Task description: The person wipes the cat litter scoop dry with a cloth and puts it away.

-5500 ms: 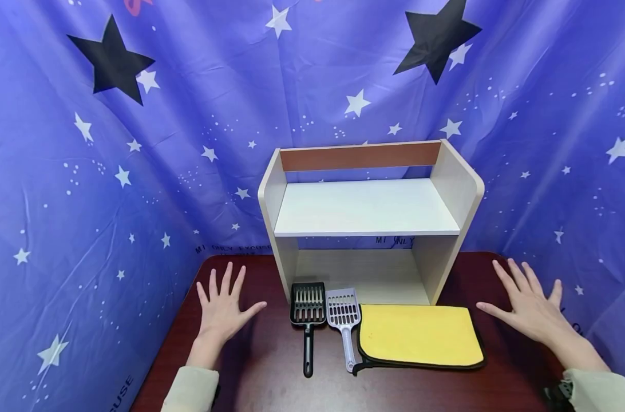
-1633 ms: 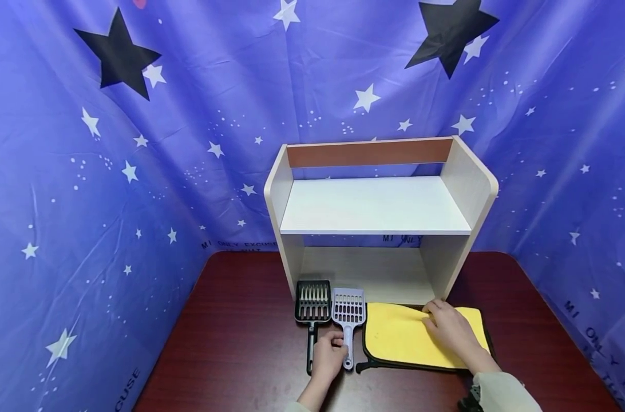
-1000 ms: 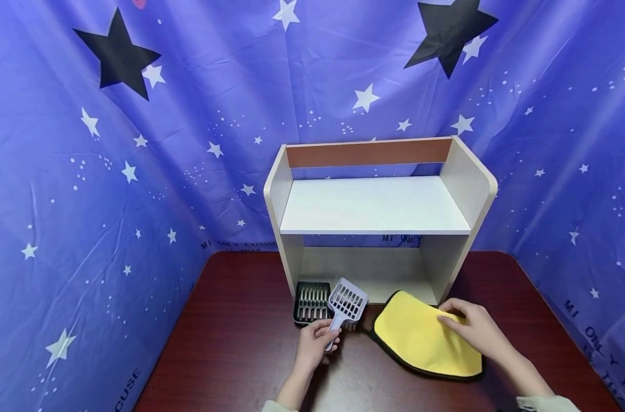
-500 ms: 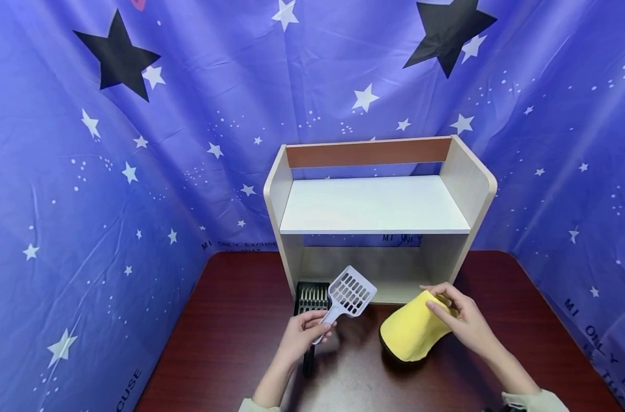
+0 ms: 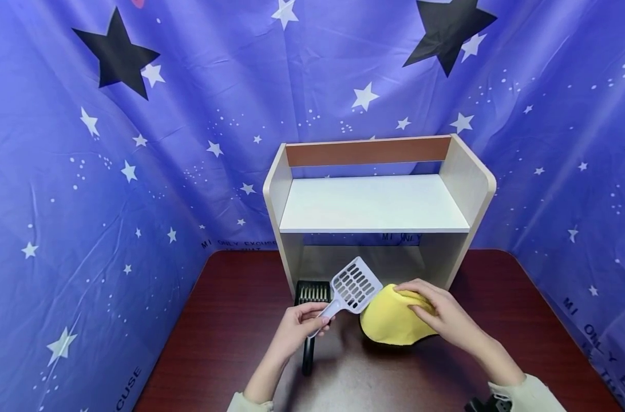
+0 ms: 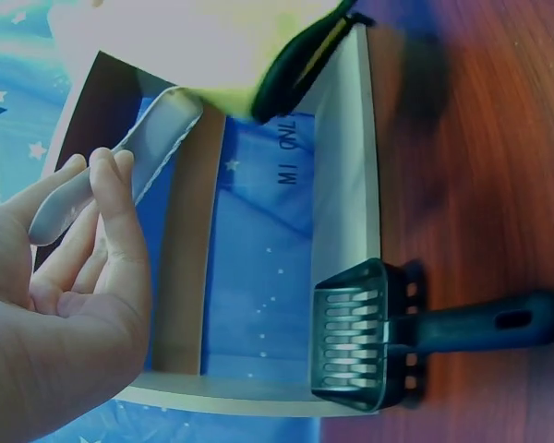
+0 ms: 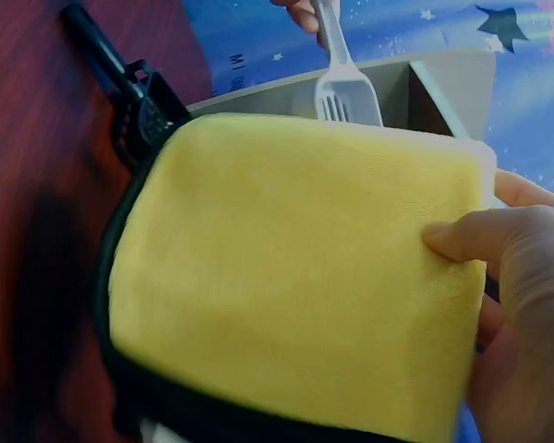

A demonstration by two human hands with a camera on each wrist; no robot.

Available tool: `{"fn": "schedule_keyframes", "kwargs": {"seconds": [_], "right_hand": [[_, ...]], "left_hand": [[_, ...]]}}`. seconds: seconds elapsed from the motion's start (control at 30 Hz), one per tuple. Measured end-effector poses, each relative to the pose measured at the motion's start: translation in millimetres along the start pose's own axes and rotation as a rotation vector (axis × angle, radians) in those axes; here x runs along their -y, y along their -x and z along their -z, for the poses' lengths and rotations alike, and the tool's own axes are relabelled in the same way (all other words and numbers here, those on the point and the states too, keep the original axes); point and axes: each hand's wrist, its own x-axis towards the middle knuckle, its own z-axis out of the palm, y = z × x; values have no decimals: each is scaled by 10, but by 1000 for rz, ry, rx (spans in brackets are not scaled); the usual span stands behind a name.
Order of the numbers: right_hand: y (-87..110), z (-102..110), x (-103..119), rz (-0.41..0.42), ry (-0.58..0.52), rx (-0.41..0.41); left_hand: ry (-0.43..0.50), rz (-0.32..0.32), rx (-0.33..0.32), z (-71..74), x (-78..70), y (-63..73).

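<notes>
I'm seeing pale lavender on one slotted scoop (image 5: pixel 337 301), black on the other scoop (image 6: pixel 403 332), yellow with black edging (image 7: pixel 212 406) on the cloth (image 7: pixel 295 258). White stars (image 5: pixel 365 96) and black stars (image 5: pixel 118 54) are dotting the violet-blue curtain (image 5: pixel 214 68).

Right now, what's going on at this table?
Someone has both hands busy. The left hand holds a pale lavender slotted scoop by its handle, raised in front of the shelf. The right hand pinches a black-edged yellow cloth close to the scoop; I can't tell if they touch. A black slotted scoop lies unheld on the dark red table.
</notes>
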Motion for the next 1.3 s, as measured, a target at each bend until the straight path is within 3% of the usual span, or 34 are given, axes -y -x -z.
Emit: {"fn": "schedule_keyframes", "kwargs": {"seconds": [0.2, 0.43, 0.57, 0.87, 1.07, 1.3], "right_hand": [[-159, 5, 91, 43, 149, -1], [-291, -72, 81, 128, 173, -5], [-320, -159, 50, 166, 198, -64], [-286, -357, 21, 149, 229, -178], [-243, -439, 0, 82, 282, -243], [-217, -469, -28, 26, 315, -279]], "left_hand": [[-73, -41, 23, -55, -38, 5], [-130, -65, 21, -185, -89, 20], [-181, -60, 3, -264, -118, 40], [-283, -95, -27, -429, -94, 58], [-284, -113, -38, -535, -81, 60], [-301, -137, -50, -553, -66, 82]]}}
